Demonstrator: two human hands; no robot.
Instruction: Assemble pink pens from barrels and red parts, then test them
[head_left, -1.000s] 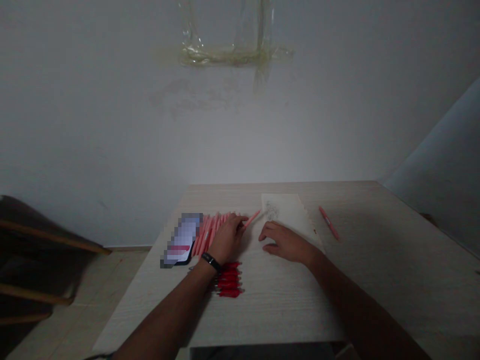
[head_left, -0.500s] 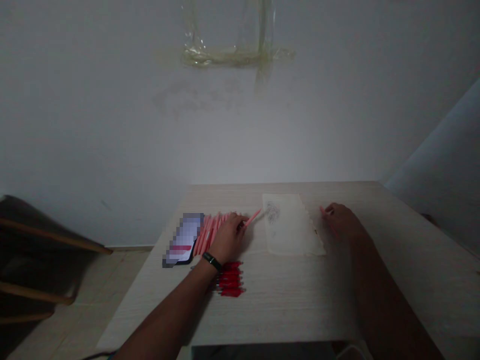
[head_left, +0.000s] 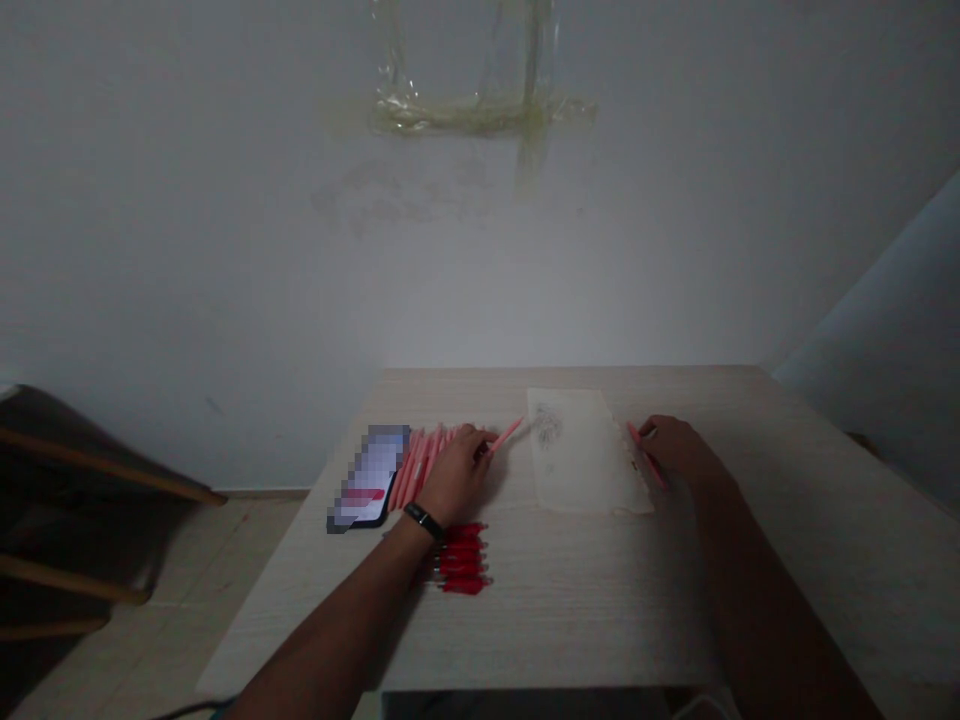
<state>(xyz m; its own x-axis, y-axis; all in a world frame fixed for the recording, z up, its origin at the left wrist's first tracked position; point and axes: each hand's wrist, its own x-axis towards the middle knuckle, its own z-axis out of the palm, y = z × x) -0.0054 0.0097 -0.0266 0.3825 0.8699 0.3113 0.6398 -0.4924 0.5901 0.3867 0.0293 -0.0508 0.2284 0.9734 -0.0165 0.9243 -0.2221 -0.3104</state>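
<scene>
My left hand (head_left: 459,475) rests over a row of pink pens (head_left: 424,465) and grips a single pink pen (head_left: 506,435), which points up and right toward a sheet of paper (head_left: 585,460) with a grey scribble on it. Below that hand lies a stack of small red pen parts (head_left: 461,560). A phone (head_left: 367,480) with a blurred screen sits left of the pink row. To the right of the paper, my right hand (head_left: 675,450) is closed around another pink pen (head_left: 645,452).
The pale wood-grain table (head_left: 570,620) ends at a back edge against the wall and at a front edge near my body. A dark chair (head_left: 75,480) stands to the left on a tiled floor. Yellowed tape (head_left: 480,115) clings to the wall above.
My right hand has moved from the paper to the right and closed on the pink pen there. That pen has tilted and shifted toward the paper. My left hand stays put.
</scene>
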